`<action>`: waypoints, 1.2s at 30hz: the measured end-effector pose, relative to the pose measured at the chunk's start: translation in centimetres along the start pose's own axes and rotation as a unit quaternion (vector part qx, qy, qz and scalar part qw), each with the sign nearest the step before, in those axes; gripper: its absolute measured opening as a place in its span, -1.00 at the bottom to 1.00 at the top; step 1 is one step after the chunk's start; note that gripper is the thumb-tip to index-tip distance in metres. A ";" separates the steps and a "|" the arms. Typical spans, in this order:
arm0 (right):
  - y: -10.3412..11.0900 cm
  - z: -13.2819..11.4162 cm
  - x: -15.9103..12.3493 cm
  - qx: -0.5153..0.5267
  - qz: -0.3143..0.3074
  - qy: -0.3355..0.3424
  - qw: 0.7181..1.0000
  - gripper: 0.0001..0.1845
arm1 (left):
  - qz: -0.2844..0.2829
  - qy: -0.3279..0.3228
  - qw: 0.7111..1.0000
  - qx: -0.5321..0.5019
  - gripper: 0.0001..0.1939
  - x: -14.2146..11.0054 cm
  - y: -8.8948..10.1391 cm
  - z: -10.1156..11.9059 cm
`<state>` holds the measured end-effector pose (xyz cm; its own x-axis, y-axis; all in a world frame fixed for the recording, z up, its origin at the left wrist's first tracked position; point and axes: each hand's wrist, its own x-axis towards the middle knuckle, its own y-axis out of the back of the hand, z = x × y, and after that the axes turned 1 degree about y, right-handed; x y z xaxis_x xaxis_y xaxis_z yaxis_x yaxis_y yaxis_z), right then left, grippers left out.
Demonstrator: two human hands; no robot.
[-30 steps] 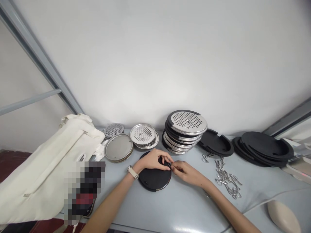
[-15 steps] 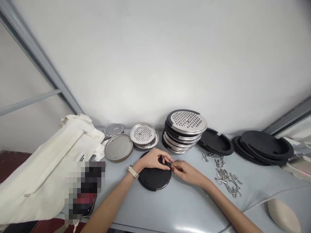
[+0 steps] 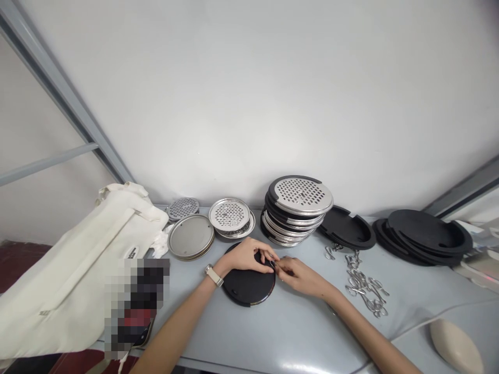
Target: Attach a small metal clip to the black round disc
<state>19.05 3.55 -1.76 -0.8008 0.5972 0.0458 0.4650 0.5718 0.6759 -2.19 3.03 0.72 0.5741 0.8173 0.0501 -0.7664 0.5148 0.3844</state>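
Observation:
A black round disc (image 3: 248,288) with a raised rim and a small hole lies flat on the table. Over its upper part arches my left hand (image 3: 249,255), its curled fingers and thumb closed at the disc's right edge. At that same edge, a small bent-wire metal clip (image 3: 272,264) shows between the fingertips. My right hand (image 3: 294,274) pinches the clip's outer end from the right, and its fingertips nearly touch the left ones. The fingers hide much of the clip, so how it sits on the rim cannot be made out.
Loose wire clips (image 3: 362,283) lie on the right. Behind stand a stack of perforated metal discs with black rims (image 3: 298,208), smaller perforated discs (image 3: 230,215) and plain metal discs (image 3: 191,236). Black discs (image 3: 429,234) are piled far right. A cream bag (image 3: 78,270) lies left, a beige mouse (image 3: 454,345) right.
Almost nothing differs: both hands stay at the disc's right edge with only tiny finger movements at the clip. The view shifts very slightly.

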 end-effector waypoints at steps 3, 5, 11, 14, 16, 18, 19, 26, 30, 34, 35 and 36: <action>0.0 0.1 0.0 -0.004 -0.002 0.000 1.000 -0.72 | 0.002 -0.001 1.000 0.002 -0.64 0.0 0.0 0.0; -0.1 0.1 0.0 -0.011 0.001 0.003 1.000 -0.72 | 0.002 0.001 1.000 0.007 -0.64 0.0 0.0 -0.1; 0.1 0.2 -0.1 -0.003 -0.002 0.000 1.000 -0.74 | -0.006 0.002 1.000 0.010 -0.64 -0.1 0.0 -0.1; 0.2 0.1 -0.3 0.006 -0.002 -0.005 1.000 -0.75 | -0.012 0.003 1.000 0.007 -0.63 -0.1 0.0 -0.1; 0.1 0.1 -0.3 0.007 -0.005 -0.010 1.000 -0.74 | -0.016 0.005 1.000 0.005 -0.63 0.0 -0.1 -0.1; 0.0 0.1 -0.2 0.004 -0.002 -0.012 1.000 -0.71 | -0.019 0.007 1.000 0.007 -0.63 0.0 -0.1 0.0; -0.1 0.1 -0.2 0.001 0.002 -0.013 1.000 -0.70 | -0.019 0.008 1.000 0.010 -0.63 0.0 -0.1 0.0; -0.4 -0.1 0.0 -0.042 0.018 -0.009 0.999 -0.59 | -0.012 0.001 1.000 0.023 -0.66 0.1 0.0 0.2; -0.2 -0.2 0.0 -0.025 0.009 -0.009 1.000 -0.57 | -0.012 0.002 1.000 0.025 -0.66 0.1 -0.1 0.2; 0.0 -0.2 -0.1 -0.011 0.003 -0.001 1.000 -0.57 | -0.013 0.002 1.000 0.023 -0.66 0.1 -0.1 0.2; 0.0 -0.2 -0.1 -0.010 0.002 0.000 1.000 -0.57 | -0.014 0.003 1.000 0.021 -0.66 0.1 -0.1 0.3; 0.0 -0.2 -0.1 -0.009 0.002 0.000 1.000 -0.57 | -0.016 0.004 1.000 0.020 -0.65 0.0 -0.1 0.3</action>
<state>19.07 3.42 -1.61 -0.7988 0.5995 0.0494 0.4617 0.5584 0.6893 -2.03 2.95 0.96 0.5953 0.8029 0.0307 -0.7362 0.5297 0.4213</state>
